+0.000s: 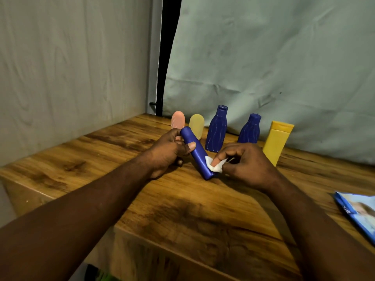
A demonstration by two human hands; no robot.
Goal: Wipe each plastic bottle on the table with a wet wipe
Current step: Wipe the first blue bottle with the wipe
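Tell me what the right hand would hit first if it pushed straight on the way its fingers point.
The right hand points left and presses the wet wipe on the tilted blue bottle, so that bottle comes first. Behind it, probably the left hand; depth is unclear.

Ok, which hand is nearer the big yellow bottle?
Right. The right hand, pinching the wipe, is just beside the big yellow bottle; the left hand grips the tilted blue bottle farther left.
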